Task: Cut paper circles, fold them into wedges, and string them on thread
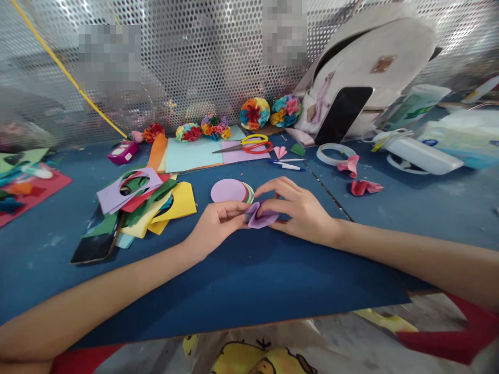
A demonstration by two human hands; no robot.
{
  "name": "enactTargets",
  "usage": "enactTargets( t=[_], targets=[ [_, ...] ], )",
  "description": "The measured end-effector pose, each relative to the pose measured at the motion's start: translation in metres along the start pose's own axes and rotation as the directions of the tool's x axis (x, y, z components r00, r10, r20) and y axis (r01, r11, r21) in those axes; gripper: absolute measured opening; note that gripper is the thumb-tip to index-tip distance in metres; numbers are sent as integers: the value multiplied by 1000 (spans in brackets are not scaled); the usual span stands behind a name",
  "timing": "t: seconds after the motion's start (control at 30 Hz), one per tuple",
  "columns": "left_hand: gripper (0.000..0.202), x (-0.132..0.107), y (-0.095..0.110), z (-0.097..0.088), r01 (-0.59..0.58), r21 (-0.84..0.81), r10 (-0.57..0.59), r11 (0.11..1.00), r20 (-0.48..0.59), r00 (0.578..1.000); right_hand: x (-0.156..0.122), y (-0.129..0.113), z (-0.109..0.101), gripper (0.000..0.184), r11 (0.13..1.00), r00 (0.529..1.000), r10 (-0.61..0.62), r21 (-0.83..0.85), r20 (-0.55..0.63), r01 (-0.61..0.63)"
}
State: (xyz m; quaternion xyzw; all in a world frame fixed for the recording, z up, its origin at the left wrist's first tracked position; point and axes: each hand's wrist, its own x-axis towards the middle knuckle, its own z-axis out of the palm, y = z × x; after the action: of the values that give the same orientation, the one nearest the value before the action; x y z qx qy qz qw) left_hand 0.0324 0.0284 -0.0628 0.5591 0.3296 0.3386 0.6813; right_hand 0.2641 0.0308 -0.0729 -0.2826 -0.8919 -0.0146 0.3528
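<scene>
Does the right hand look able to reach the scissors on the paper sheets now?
Probably yes. The scissors lie uncovered beyond the right hand, with only flat paper circles and a pen between; but it pinches the folded purple paper.

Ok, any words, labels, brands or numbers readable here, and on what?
No text is readable.
The brown patch on the backpack: too blurred.
Print on the packets: too blurred.
Label on the pink item: too small.
The purple paper between left hand and right hand: blank.

Two wall patches (109,57) blurred, phone (95,244) partly under paper scraps (144,202), folded purple paper (262,219) half hidden by fingertips (270,212)
</scene>
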Motion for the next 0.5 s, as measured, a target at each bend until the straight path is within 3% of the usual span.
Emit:
enactTargets(
  t=[0.2,0.5],
  targets=[
    [45,2,0,-2,3,30,-3,1000,18,1000,1,-1,-1,4,996,1000,-26,-87,17,27],
    [44,2,-1,-1,-4,49,2,999,41,999,0,-1,1,13,999,1000,13,-37,10,-13]
  ],
)
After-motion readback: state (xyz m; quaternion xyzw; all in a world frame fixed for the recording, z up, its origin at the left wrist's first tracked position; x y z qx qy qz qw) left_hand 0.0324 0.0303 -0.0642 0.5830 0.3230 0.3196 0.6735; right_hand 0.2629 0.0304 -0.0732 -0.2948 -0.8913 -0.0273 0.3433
